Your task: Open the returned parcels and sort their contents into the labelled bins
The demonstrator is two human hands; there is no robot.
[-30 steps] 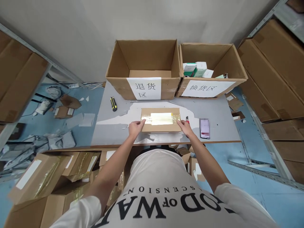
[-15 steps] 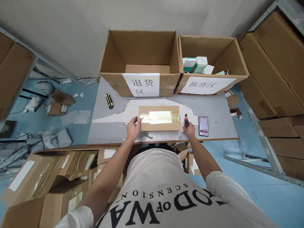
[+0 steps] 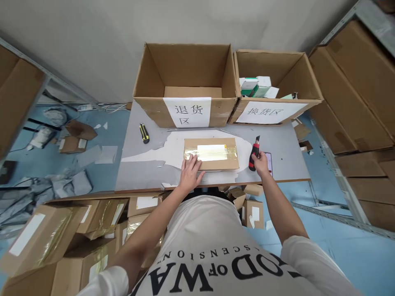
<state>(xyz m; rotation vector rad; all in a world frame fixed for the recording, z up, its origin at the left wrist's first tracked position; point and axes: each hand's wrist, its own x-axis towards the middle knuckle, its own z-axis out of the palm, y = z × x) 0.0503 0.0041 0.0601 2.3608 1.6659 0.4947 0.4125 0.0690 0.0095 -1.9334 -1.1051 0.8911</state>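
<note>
A small taped cardboard box (image 3: 220, 165) with a white label lies flat on the grey table (image 3: 135, 174), near its front edge. Spread fingers of my left hand (image 3: 189, 174) rest on the box's left front part. To the right of the box, my right hand (image 3: 261, 162) is wrapped round a red and black utility knife (image 3: 254, 154), whose blade is out and points away from me. A phone (image 3: 269, 163) lies partly hidden under my right hand. At the left of the table is a yellow and black utility knife (image 3: 144, 133).
Two large open cartons with paper signs, the left carton (image 3: 148, 111) and the right carton (image 3: 308, 92), stand along the back; the right one holds green and white boxes (image 3: 262, 88). Several taped parcels (image 3: 43, 238) are piled at lower left. Shelves with cartons (image 3: 364, 90) flank the table.
My left hand has moved from the box's left side onto its top. My right hand has moved right and lifted the red knife, now partly covering the phone.
</note>
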